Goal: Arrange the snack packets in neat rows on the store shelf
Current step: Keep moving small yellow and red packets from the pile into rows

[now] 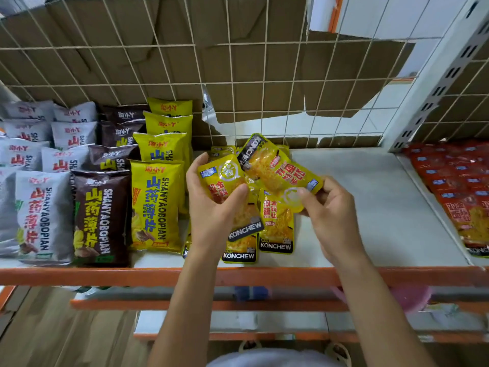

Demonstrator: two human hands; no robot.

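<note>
Small yellow KONCHEW snack packets lie on the white shelf [370, 197] in the middle. My left hand [211, 207] grips a bunch of these packets [225, 181], thumb across the front. My right hand [328, 207] pinches the corner of one more yellow packet [277, 170], held tilted above the others. Two packets [276, 229] lie flat below my hands in short rows, labels toward the front edge. More yellow packets [222, 149] are partly hidden behind my left hand.
Rows of larger yellow [156, 202], brown [99, 218] and grey [39, 213] chip bags fill the shelf's left. Red packets [460, 186] lie on the neighbouring shelf at right. A wire grid with cardboard [185, 62] backs the shelf. An orange rail [105, 275] edges the front.
</note>
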